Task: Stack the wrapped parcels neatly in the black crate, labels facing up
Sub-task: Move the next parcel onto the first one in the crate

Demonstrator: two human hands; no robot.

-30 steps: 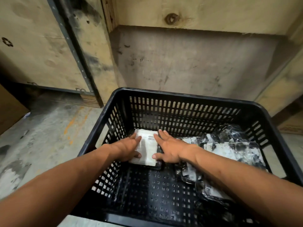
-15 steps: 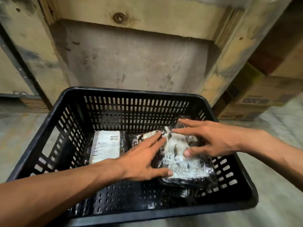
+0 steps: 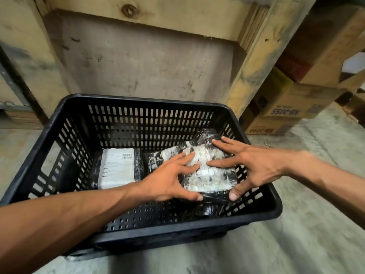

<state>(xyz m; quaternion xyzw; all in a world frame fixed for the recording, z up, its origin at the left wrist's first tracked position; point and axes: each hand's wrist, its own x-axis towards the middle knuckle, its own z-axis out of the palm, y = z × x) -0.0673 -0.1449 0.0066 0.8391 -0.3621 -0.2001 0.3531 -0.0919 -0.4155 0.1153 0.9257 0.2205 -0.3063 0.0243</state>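
A black slatted crate (image 3: 59, 115) stands on the concrete floor. Inside at the left lies a black-wrapped parcel (image 3: 117, 169) with its white label up. At the right is a stack of shiny black-wrapped parcels (image 3: 209, 175), the top one with a crinkled white label facing up. My left hand (image 3: 169, 178) grips the top parcel's left side, thumb at its near edge. From the other side my right hand (image 3: 250, 165) holds it, fingers spread over the top and thumb at the near right corner.
A wooden pallet or crate frame (image 3: 150, 14) rises right behind the crate. Stacked cardboard boxes (image 3: 286, 107) sit at the right. Concrete floor (image 3: 296, 234) lies around the crate.
Both hands left the labelled parcel at the left and moved right onto the stack. Since half a second ago they have closed in around the top parcel's sides.
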